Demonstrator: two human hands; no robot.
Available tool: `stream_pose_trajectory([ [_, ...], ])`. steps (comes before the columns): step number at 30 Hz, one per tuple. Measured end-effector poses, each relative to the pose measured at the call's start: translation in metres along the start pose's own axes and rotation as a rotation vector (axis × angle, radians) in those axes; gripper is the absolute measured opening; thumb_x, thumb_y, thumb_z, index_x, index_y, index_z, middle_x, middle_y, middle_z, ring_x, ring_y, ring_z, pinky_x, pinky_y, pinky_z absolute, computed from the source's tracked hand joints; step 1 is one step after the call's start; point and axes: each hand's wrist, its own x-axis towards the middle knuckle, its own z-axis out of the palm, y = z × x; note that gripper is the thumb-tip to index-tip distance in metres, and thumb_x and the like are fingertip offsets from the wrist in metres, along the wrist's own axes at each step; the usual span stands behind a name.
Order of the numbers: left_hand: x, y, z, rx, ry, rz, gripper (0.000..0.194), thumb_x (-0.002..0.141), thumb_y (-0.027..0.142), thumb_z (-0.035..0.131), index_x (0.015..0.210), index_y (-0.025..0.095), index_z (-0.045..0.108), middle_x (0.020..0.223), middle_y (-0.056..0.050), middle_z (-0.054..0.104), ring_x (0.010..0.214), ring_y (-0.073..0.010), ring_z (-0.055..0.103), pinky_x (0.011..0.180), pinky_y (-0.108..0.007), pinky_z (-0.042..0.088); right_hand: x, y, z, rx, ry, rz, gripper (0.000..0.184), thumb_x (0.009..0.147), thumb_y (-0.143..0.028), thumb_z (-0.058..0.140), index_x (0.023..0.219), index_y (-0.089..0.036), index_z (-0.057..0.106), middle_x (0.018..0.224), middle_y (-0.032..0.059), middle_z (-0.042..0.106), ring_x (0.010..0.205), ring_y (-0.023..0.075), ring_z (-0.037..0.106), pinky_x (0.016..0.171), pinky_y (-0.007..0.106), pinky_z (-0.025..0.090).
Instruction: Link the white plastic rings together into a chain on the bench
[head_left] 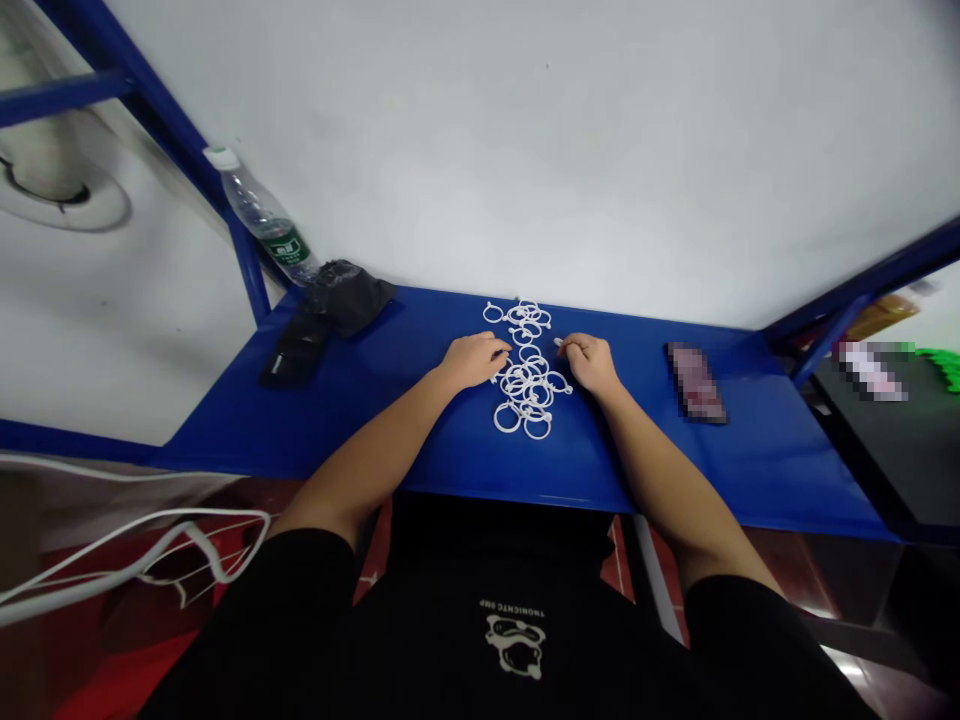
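Several white plastic curtain rings [525,385], each with a small eyelet, lie in a loose heap on the blue table [480,455]. A smaller cluster of the same rings [529,315] lies behind, close to the wall. My left hand [474,360] rests at the left side of the heap, its fingers bent and slightly apart, with the fingertips beside or touching a ring. To the right of the heap, my right hand [591,362] is closed, thumb against fingers. A small white part of a curtain ring [558,342] sticks out from its fingertips; the remainder is hidden.
A clear plastic bottle [270,225] leans at the back left, beside a crumpled black bag [351,297] and a flat black item [296,348]. A blurred phone-like object [696,383] lies on the right. Blue frame bars [862,290] edge the table, and white cables [150,545] hang at lower left.
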Motion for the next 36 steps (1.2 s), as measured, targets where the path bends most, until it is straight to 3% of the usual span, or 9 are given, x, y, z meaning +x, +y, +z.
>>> stream_pose_trajectory([
  [6,-0.002,0.000,0.006,-0.071,0.092,0.074,0.029,0.110,0.030,0.053,0.123,0.028,0.079,0.122,-0.006,0.078,0.107,-0.0223,0.075,0.093,-0.035,0.057,-0.003,-0.005,-0.001,-0.036,-0.010,-0.008,0.027,0.085,-0.019,0.045,0.074,-0.023,0.069,0.084,0.0067,0.078,0.080,0.0247,0.072,0.083,0.036,0.054],
  [12,0.001,-0.003,0.015,-0.227,0.300,0.119,0.023,0.107,0.024,0.060,0.123,0.026,0.077,0.122,-0.005,0.080,0.108,-0.0219,0.076,0.094,-0.036,0.059,-0.010,-0.015,-0.001,-0.027,-0.090,-0.066,0.040,0.085,-0.015,0.050,0.116,-0.022,0.074,0.109,0.0075,0.082,0.099,0.0272,0.076,0.091,0.039,0.058],
  [17,0.001,-0.004,0.014,-0.328,0.354,0.109,0.020,0.102,0.020,0.062,0.114,0.021,0.078,0.112,-0.006,0.082,0.097,-0.0187,0.076,0.090,-0.032,0.059,-0.011,-0.023,0.000,-0.177,-0.158,-0.107,0.023,0.087,-0.021,0.057,0.092,-0.024,0.080,0.105,0.0068,0.082,0.094,0.0261,0.074,0.085,0.037,0.058],
  [20,0.000,-0.004,0.012,-0.352,0.350,0.097,0.018,0.098,0.018,0.062,0.108,0.020,0.077,0.106,-0.005,0.081,0.089,-0.0172,0.074,0.083,-0.029,0.057,-0.010,-0.027,0.001,-0.262,-0.138,-0.080,0.025,0.090,-0.023,0.059,0.100,-0.024,0.082,0.115,0.0084,0.079,0.097,0.0267,0.073,0.082,0.037,0.058],
  [23,0.001,-0.003,0.012,-0.340,0.351,0.097,0.017,0.093,0.014,0.062,0.103,0.020,0.076,0.100,-0.003,0.080,0.082,-0.0163,0.071,0.079,-0.028,0.054,-0.006,-0.029,0.005,-0.293,-0.124,-0.137,0.035,0.097,-0.023,0.054,0.122,-0.021,0.079,0.132,0.0129,0.074,0.115,0.0309,0.069,0.099,0.044,0.057],
  [25,0.001,-0.003,0.012,-0.325,0.361,0.093,0.018,0.090,0.013,0.061,0.099,0.020,0.075,0.096,-0.002,0.079,0.078,-0.0162,0.069,0.076,-0.028,0.052,-0.002,-0.028,0.011,-0.321,-0.129,-0.211,0.041,0.103,-0.028,0.052,0.138,-0.020,0.073,0.149,0.0146,0.066,0.132,0.0361,0.061,0.113,0.053,0.049],
  [28,0.001,-0.003,0.012,-0.309,0.370,0.082,0.017,0.088,0.013,0.060,0.094,0.021,0.074,0.089,-0.001,0.078,0.073,-0.0165,0.067,0.073,-0.029,0.051,0.000,-0.025,0.019,-0.363,-0.166,-0.241,0.048,0.107,-0.036,0.050,0.152,-0.028,0.064,0.168,0.0088,0.051,0.154,0.0435,0.041,0.122,0.068,0.036],
  [31,0.001,-0.004,0.011,-0.301,0.366,0.065,0.017,0.087,0.014,0.060,0.093,0.022,0.074,0.085,-0.001,0.077,0.072,-0.0173,0.066,0.072,-0.030,0.051,-0.002,-0.020,0.023,-0.348,-0.259,-0.214,0.050,0.108,-0.036,0.045,0.156,-0.033,0.060,0.168,0.0056,0.051,0.159,0.0441,0.035,0.123,0.075,0.030],
  [36,0.000,-0.005,0.010,-0.314,0.365,0.060,0.019,0.088,0.013,0.057,0.088,0.022,0.074,0.084,-0.001,0.077,0.075,-0.0180,0.069,0.073,-0.030,0.052,-0.006,-0.014,0.018,-0.297,-0.296,-0.185,0.049,0.107,-0.036,0.045,0.152,-0.031,0.065,0.155,0.0100,0.065,0.150,0.0421,0.047,0.122,0.075,0.030],
])
